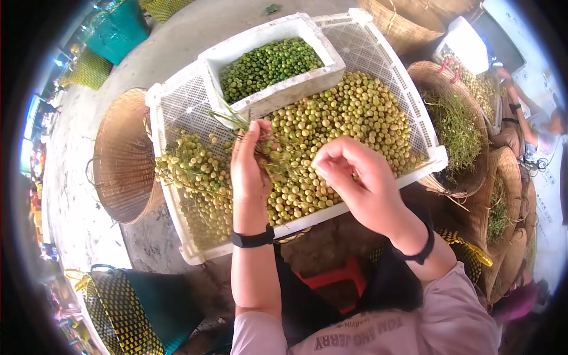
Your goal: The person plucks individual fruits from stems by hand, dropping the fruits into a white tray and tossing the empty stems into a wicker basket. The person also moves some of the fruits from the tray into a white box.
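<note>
My left hand (248, 163) is closed around a bunch of thin green-brown stems (232, 119), whose ends stick out above the fingers. Some small round fruits hang close to its palm. Off to the right, my right hand (364, 186) hovers over the fruit with its fingers curled and pinched; what they hold, if anything, is hidden. Below both hands, loose yellow-green fruits (361, 112) cover much of a white plastic crate (373, 44). Fruits still on stems (192, 160) lie at the crate's left side. A white foam box (284, 97) of darker green fruits (269, 65) sits at the back.
A tall wicker basket (124, 154) stands left of the crate. Baskets at right hold stripped green stems (452, 127). Another person's arm (520, 112) shows at far right. A black-and-yellow woven basket (112, 307) is at lower left, and a red stool (337, 278) is below me.
</note>
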{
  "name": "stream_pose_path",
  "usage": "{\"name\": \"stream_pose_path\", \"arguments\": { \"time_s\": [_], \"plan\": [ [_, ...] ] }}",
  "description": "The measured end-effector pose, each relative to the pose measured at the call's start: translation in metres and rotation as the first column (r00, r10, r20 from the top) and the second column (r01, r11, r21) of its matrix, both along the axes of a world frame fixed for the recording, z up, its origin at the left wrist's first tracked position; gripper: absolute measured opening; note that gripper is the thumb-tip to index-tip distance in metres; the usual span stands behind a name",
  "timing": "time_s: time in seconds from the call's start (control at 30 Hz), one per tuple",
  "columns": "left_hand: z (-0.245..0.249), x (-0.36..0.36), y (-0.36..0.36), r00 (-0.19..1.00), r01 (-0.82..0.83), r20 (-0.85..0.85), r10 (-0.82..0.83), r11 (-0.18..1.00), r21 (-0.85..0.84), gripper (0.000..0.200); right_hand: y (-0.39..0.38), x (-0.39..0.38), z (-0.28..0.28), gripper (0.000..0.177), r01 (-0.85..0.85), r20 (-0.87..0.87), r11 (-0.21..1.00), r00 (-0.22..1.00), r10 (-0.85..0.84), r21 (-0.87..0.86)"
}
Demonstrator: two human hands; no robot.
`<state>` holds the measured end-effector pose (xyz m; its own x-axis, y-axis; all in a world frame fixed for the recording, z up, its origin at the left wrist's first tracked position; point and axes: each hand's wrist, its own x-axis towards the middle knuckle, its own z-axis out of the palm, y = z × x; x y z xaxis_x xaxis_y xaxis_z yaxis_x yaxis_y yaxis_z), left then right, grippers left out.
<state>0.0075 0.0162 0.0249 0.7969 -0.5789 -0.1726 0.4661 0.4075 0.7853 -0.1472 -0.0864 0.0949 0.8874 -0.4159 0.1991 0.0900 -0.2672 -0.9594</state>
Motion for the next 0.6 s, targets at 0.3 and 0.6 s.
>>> {"name": "stream_pose_path", "arguments": {
  "time_s": [0.3,0.6],
  "plan": [
    [-0.004,-0.014,-0.013,0.961,-0.003,0.268,-0.075,0.96,0.279,0.028,-0.004,0.04,-0.07,0.02,0.171,-0.018,0.871,0.979,-0.201,-0.461],
    [-0.02,-0.014,-0.016,0.892,-0.072,0.445,-0.079,0.947,0.313,0.024,-0.02,0.039,-0.09,0.01,0.068,-0.105,0.995,0.993,-0.061,0.069]
  ]
}}
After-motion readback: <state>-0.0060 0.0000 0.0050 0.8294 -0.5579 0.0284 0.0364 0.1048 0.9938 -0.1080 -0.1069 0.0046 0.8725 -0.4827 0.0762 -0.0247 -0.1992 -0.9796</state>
